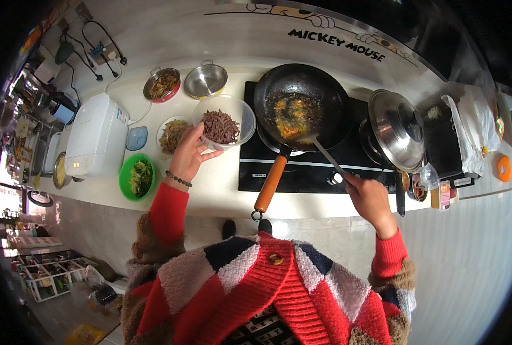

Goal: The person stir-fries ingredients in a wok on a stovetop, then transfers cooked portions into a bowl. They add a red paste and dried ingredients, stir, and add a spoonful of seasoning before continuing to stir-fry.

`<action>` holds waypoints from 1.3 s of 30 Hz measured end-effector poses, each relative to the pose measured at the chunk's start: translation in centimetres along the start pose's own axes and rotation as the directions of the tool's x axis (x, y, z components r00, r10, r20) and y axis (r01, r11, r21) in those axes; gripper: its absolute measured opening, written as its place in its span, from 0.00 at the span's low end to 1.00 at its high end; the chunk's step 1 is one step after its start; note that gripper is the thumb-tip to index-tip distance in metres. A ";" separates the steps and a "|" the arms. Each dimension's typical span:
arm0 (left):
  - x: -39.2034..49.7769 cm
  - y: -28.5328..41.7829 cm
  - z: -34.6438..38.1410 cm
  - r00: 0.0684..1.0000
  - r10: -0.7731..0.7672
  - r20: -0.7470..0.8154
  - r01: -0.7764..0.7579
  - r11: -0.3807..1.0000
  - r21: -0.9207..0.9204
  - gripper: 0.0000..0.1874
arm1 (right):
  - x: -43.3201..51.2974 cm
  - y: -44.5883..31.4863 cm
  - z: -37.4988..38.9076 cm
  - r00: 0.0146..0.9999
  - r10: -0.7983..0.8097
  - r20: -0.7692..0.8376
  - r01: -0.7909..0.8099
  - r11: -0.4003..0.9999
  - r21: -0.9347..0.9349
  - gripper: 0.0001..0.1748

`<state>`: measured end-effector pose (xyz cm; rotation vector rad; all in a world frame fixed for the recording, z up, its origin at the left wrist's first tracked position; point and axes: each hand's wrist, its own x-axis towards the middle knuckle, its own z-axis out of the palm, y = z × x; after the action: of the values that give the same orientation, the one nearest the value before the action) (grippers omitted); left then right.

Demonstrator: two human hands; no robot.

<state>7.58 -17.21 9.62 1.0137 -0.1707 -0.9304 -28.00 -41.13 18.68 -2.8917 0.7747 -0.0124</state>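
My left hand (191,151) grips a clear plastic bowl (246,115) by its near left side. Dark reddish-brown strips, apparently meat, (219,126) lie inside it. The bowl is held just left of a black wok (273,84). My right hand (368,199) is closed around the handle of a metal spatula (328,157), whose tip rests in the wok. Oily, orange-yellow chopped seasoning (294,114) covers part of the wok's bottom. The wok sits on a black gas stove (256,172), its wooden handle (271,183) pointing toward me.
Left of the stove are a red pan of cooked food (176,94), an empty steel pan (205,80), a plate of shredded food (172,133), a green bowl of chopped greens (140,176) and a white appliance (96,133). A steel-lidded pot (394,129) occupies the right burner.
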 end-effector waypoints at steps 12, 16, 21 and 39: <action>6.8 1.3 9.0 0.993 0.119 -0.020 -0.103 0.919 0.382 0.40 | 6.2 -1.7 5.0 0.992 -0.013 -0.127 0.022 0.997 0.069 0.19; 9.4 0.4 10.8 0.986 0.169 0.011 -0.150 0.841 0.521 0.44 | 1.0 -0.9 2.5 0.998 0.043 -0.042 -0.044 0.998 -0.038 0.21; 12.8 -2.0 14.1 0.875 0.432 0.216 -0.405 0.414 0.815 0.41 | -1.0 -0.1 2.7 0.989 0.071 -0.128 -0.077 0.996 -0.045 0.21; 13.3 -0.7 13.2 0.863 0.406 0.301 -0.504 0.726 0.468 0.37 | -2.7 1.7 2.5 0.981 0.174 -0.083 -0.161 0.977 0.138 0.20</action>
<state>8.59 -35.68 12.60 1.3187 -0.8413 -0.5097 -31.09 -40.90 16.09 -2.7101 0.9930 -0.1758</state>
